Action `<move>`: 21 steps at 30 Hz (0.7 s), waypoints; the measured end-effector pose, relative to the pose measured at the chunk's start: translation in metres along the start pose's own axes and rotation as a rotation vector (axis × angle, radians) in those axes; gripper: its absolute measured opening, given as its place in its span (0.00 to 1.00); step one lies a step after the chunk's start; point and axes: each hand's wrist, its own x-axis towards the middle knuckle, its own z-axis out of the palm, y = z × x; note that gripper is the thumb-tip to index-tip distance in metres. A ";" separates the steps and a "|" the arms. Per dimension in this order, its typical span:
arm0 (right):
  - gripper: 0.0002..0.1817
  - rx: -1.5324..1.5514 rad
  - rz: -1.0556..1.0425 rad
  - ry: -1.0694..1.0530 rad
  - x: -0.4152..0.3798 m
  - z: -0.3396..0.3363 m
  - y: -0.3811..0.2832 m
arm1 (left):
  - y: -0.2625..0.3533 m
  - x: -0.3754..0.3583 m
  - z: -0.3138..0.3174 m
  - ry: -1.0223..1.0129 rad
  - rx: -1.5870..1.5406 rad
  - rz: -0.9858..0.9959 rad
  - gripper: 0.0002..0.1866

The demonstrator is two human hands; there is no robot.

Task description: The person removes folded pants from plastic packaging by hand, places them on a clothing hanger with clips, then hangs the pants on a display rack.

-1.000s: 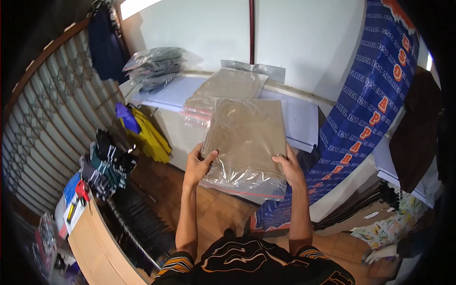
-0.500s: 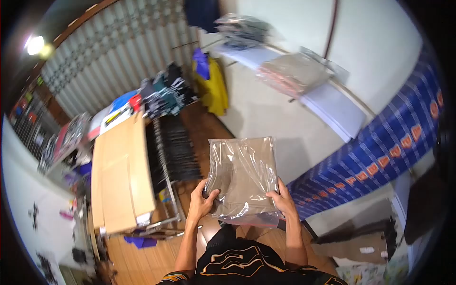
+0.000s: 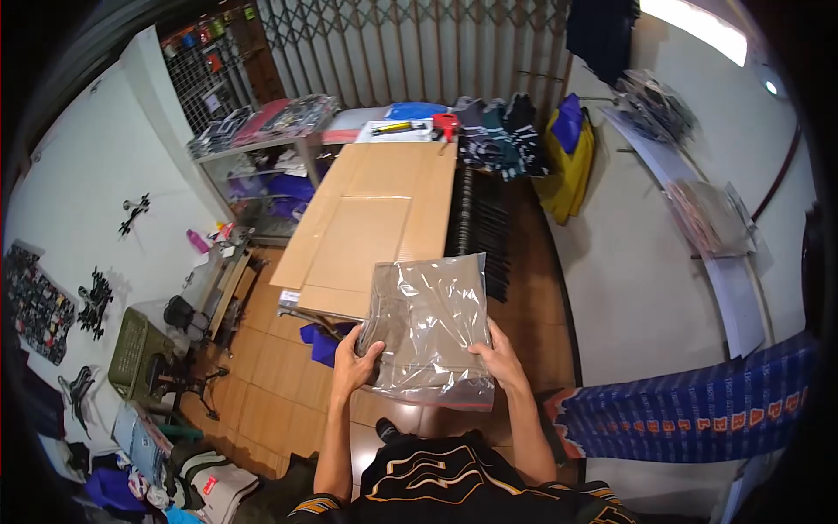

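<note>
A folded khaki-brown garment in a clear plastic bag [image 3: 426, 319] is held flat in front of my body. My left hand [image 3: 356, 360] grips its left edge, thumb on top and fingers underneath. On the opposite edge, my right hand [image 3: 501, 356] holds it the same way. Glare streaks the plastic, and a reddish strip runs along the bag's near edge. Just beyond the bag is a table topped with tan cardboard sheets [image 3: 349, 214]; the bag's far part overlaps its near corner in view.
At the table's far end lie a red tape dispenser [image 3: 445, 125] and a yellow-black tool [image 3: 394, 128]. Dark clothes hang along its right side. A wall shelf [image 3: 711, 284] carries bagged garments [image 3: 711, 218]. A blue printed banner [image 3: 690, 410] hangs right; a green crate [image 3: 135, 358] stands left.
My view has swung left, from the wall shelf toward the cardboard-topped table. Both hands still hold the bagged garment, which is now in front of the table.
</note>
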 end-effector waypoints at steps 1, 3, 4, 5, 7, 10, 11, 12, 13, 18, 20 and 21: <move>0.36 0.046 0.017 -0.010 0.005 0.019 0.003 | -0.009 0.001 -0.014 0.016 -0.018 -0.033 0.21; 0.36 0.089 0.063 0.006 0.016 0.055 0.003 | -0.045 0.011 -0.041 0.077 -0.036 -0.037 0.23; 0.37 0.129 0.114 0.032 0.021 0.073 0.004 | -0.062 0.015 -0.053 0.128 -0.059 -0.043 0.26; 0.40 0.210 0.122 0.028 0.029 0.084 0.015 | -0.079 0.018 -0.068 0.104 -0.228 -0.222 0.31; 0.42 0.251 0.141 0.053 0.035 0.109 0.026 | -0.071 0.018 -0.095 0.083 -0.234 -0.218 0.33; 0.49 0.286 0.111 0.070 0.044 0.133 0.046 | -0.084 0.024 -0.123 -0.037 -0.281 -0.230 0.34; 0.47 0.299 0.071 0.097 0.044 0.141 0.047 | -0.109 0.029 -0.125 -0.100 -0.172 -0.086 0.30; 0.46 0.314 0.030 0.125 0.045 0.150 0.046 | -0.115 0.034 -0.131 -0.163 -0.062 0.061 0.27; 0.44 0.329 -0.012 0.152 0.046 0.157 0.046 | -0.120 0.038 -0.132 -0.139 -0.044 0.067 0.24; 0.28 0.238 0.123 0.191 0.075 0.165 0.070 | -0.147 0.075 -0.134 -0.100 -0.145 -0.110 0.24; 0.26 0.101 0.083 0.213 0.093 0.164 0.082 | -0.151 0.093 -0.135 -0.036 -0.058 -0.112 0.22; 0.26 0.103 0.081 0.213 0.101 0.164 0.083 | -0.156 0.104 -0.133 -0.016 -0.038 -0.104 0.20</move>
